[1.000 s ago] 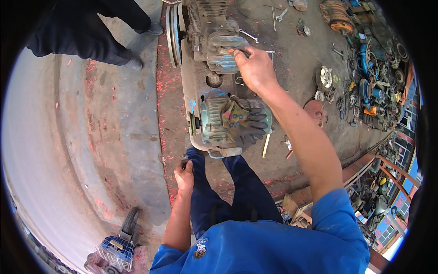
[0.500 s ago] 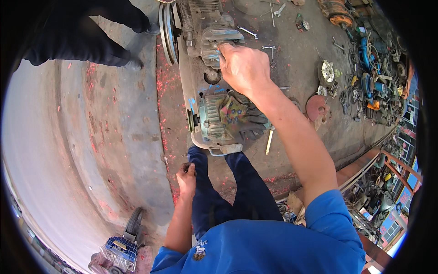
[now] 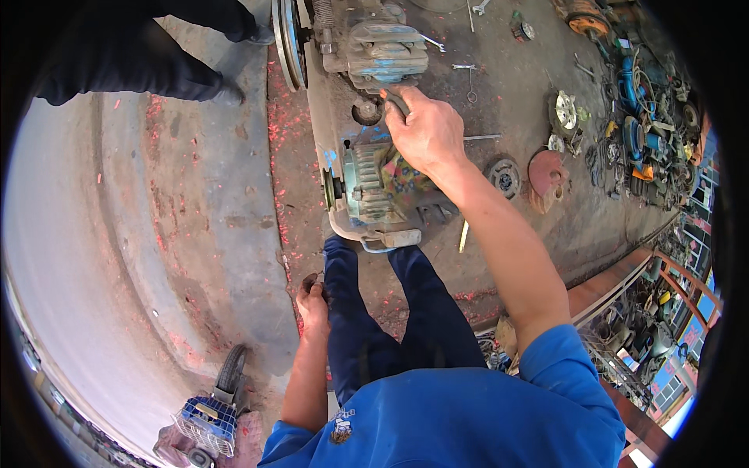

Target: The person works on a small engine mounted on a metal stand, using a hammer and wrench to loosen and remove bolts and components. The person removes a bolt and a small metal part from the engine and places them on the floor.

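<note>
My right hand is closed on a short, dark grey piece with an orange tip; its kind is unclear. It is just below the finned compressor head, apart from it, and above the green electric motor. A flowered, grey-fingered work glove lies on that motor, partly hidden by my right hand and forearm. My left hand hangs beside my left leg, its fingers curled in; what they hold, if anything, cannot be made out.
A large pulley wheel stands at the compressor's left, near another person's dark trouser legs. On the floor to the right lie a spanner, a round flange, a reddish disc and piled parts. A basketed cart stands lower left.
My right hand has come off the compressor head and moved down toward me, and the dark piece now shows in it. My left hand has shifted slightly left, still curled.
</note>
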The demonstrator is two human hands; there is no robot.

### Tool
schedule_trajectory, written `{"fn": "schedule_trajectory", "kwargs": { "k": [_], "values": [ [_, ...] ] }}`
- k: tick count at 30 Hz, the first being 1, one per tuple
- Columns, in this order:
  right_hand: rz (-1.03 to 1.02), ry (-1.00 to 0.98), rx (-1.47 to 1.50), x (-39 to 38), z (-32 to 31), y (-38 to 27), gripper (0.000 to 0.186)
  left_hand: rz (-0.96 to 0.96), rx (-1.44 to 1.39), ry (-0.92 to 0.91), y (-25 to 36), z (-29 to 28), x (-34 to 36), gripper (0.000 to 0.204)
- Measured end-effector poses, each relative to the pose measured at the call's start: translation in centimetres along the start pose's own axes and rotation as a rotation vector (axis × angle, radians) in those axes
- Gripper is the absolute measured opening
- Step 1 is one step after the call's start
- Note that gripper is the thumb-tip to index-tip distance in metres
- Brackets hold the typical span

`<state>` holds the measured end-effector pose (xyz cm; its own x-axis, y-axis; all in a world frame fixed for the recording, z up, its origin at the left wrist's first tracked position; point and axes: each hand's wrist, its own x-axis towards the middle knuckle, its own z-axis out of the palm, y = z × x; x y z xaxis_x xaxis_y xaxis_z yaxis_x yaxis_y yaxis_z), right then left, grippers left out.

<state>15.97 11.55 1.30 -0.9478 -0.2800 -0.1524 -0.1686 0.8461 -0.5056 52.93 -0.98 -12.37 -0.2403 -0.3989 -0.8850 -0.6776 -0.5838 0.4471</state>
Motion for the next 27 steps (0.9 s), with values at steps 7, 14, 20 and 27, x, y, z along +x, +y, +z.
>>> {"fn": "schedule_trajectory", "kwargs": {
  "k": [7, 14, 20, 27],
  "values": [
    [-0.144, 0.118, -0.157, 0.2, 2.8, 1.9, 0.029, 0.036, -0.081, -0.083, 0.7, 0.1, 0.2, 0.024],
    [-0.214, 0.157, -0.149, -0.2, 3.0, 1.5, 0.029, 0.027, -0.091, -0.095, 0.7, -0.5, 0.7, 0.022],
    [-0.187, 0.17, -0.179, -0.1, 3.0, 0.6, 0.03, 0.017, -0.087, -0.092, 0.9, -0.8, 0.9, 0.022],
    [-0.3, 0.184, -0.342, -0.2, 3.2, 1.3, 0.029, 0.0, -0.085, -0.111, 1.2, -0.3, 1.0, 0.023]
  ]
}}
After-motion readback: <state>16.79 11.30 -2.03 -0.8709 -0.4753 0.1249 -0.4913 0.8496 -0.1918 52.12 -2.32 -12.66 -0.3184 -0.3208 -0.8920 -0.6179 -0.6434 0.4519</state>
